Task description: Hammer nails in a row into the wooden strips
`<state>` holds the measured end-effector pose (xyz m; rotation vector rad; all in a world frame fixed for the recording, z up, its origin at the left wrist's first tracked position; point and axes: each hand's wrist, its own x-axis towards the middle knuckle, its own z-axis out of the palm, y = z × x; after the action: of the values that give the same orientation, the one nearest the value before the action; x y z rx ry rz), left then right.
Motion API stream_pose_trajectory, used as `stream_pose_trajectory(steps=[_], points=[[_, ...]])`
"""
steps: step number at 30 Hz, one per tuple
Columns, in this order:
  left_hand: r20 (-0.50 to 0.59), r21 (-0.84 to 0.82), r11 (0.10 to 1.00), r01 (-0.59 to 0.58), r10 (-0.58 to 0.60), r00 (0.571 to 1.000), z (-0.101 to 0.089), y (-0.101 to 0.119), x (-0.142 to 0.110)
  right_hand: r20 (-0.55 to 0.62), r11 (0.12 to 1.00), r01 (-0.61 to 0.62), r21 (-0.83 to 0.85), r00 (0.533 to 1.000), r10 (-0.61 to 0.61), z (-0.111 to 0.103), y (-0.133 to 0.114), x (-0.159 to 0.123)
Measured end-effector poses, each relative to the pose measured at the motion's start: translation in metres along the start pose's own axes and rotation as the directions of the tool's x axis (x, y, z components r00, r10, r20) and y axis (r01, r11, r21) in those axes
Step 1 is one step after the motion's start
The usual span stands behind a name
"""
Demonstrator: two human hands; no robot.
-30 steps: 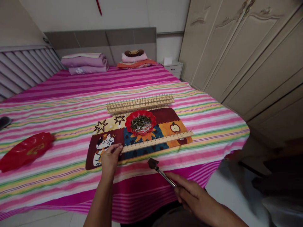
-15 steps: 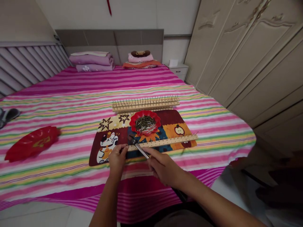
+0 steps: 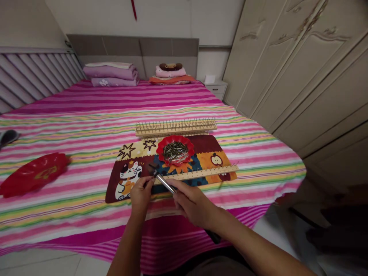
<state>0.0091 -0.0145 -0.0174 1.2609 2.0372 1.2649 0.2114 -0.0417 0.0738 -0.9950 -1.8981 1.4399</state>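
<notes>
Now the hammer (image 3: 166,183), nearer a second ago, is over the left end of the wooden strip (image 3: 198,174), right hand (image 3: 195,205) clasping it; left hand (image 3: 141,193) pinches there, on what I cannot tell; red bowl (image 3: 160,148) just beyond

Nails (image 3: 174,151) in a bowl (image 3: 160,148) on the mat (image 3: 204,143), one strip (image 3: 198,174) before it, further strips (image 3: 175,130) behind.

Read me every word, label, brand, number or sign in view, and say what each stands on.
Nothing in view can be read.
Red tray: a yellow mark, too blurred to tell whether writing or pattern.
Mat: pictures, no lettering I can make out.
Hammer: no legible marking.
</notes>
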Motion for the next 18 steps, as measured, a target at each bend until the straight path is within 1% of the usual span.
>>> stream_pose_trajectory(steps=[3,5,6,7,9,11,13,16,17,18], points=[[0.026,0.028,1.0,-0.008,0.008,1.0,-0.001,-0.005,0.003,0.036,0.999,0.007,0.043,0.999,-0.009,-0.013,0.005,-0.04],[0.065,0.043,0.997,-0.061,0.058,0.996,-0.003,-0.009,0.009,0.074,1.0,-0.02,0.013,0.997,0.019,-0.019,0.016,-0.069],[0.091,0.059,0.993,-0.104,0.099,0.991,-0.004,-0.011,0.013,0.081,0.999,-0.04,0.024,0.996,0.038,-0.02,0.023,-0.082],[0.128,0.083,0.986,-0.144,0.132,0.983,-0.006,-0.012,0.018,0.08,0.996,-0.069,0.049,0.995,0.065,-0.02,0.03,-0.094],[0.238,0.144,0.972,-0.187,0.15,0.96,-0.009,-0.013,0.028,0.041,0.991,-0.115,0.07,0.993,0.112,-0.018,0.045,-0.113],[0.326,0.196,0.96,-0.197,0.126,0.937,-0.011,-0.01,0.038,0.003,0.988,-0.14,0.059,0.99,0.14,-0.017,0.055,-0.124],[0.38,0.218,0.959,-0.179,0.086,0.921,-0.015,-0.007,0.046,-0.018,0.989,-0.145,0.037,0.989,0.146,-0.017,0.059,-0.13],[0.373,0.23,0.967,-0.106,0.013,0.928,-0.027,-0.006,0.055,-0.038,0.99,-0.138,0.005,0.99,0.138,-0.019,0.057,-0.131],[0.358,0.235,0.968,-0.083,-0.007,0.934,-0.033,-0.008,0.057,-0.041,0.99,-0.138,-0.003,0.99,0.138,-0.02,0.056,-0.131],[0.314,0.243,0.968,-0.065,-0.016,0.949,-0.041,-0.01,0.058,-0.039,0.99,-0.139,-0.009,0.99,0.139,-0.021,0.054,-0.13]])
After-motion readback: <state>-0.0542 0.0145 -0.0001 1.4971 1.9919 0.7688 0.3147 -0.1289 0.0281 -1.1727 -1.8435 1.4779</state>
